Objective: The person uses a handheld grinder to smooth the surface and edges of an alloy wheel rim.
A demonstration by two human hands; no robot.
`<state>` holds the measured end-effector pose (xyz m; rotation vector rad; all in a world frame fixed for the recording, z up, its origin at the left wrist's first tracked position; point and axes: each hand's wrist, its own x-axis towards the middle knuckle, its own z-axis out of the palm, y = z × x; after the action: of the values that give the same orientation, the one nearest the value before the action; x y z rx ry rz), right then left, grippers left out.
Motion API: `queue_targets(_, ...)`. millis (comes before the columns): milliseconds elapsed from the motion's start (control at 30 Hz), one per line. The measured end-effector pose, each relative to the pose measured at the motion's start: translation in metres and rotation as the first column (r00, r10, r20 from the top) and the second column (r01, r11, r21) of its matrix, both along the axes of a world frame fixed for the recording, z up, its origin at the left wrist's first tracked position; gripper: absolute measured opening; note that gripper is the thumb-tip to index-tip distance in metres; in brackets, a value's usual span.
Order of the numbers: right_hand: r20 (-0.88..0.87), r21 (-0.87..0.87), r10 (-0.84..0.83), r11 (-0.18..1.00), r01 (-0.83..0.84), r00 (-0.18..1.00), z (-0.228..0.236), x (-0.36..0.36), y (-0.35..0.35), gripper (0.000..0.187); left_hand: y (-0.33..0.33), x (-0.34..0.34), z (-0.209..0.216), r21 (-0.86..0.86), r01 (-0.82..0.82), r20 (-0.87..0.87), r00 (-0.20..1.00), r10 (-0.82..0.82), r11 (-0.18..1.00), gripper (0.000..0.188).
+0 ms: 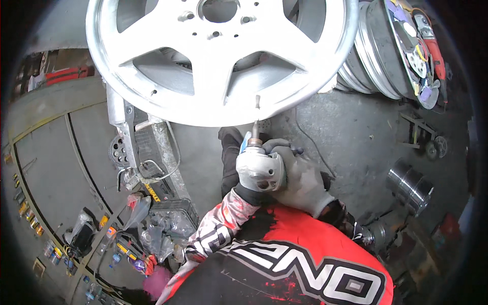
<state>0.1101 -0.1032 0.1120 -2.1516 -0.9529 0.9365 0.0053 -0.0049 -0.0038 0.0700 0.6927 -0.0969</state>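
Observation:
A large silver-white spoked car wheel fills the top of the view, its outer rim nearest me. Both my hands are together just below that rim. My left hand, in a pale glove with dark marks or holes, closes round a rotary grinding tool. Beside and partly behind it, my right hand in a grey glove is wrapped round the same tool, whose body is mostly hidden. The slim shank points away from me, and its burr bit overlaps the rim; I cannot tell whether it touches.
More wheels stand at the upper right, with pads, discs and a red power tool on top. A metal stand is beneath the wheel's left side. A toolbox, plastic bags and bottles lie lower left; a shiny cylinder sits at right.

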Motion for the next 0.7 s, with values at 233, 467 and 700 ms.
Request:
queue_targets(233, -0.014, 0.049, 0.032, 0.998, -0.031, 0.999, -0.004, -0.010, 0.013, 0.059, -0.005, -0.019, 0.001, 0.081, -0.199, 0.178, 0.967, 0.182, 0.977, 0.037)
queue_targets(467, -0.033, 0.058, -0.005, 0.998, 0.007, 0.999, 0.001, 0.001, 0.001, 0.066, 0.001, -0.006, -0.013, -0.329, -0.167, 0.123, 0.968, 0.218, 0.929, 0.085)
queue_targets(700, -0.023, 0.106, -0.014, 0.994, 0.017, 1.000, -0.007, 0.000, 0.002, 0.065, 0.004, -0.002, -0.016, 0.053, 0.004, 0.036, 0.999, -0.005, 0.999, 0.095)
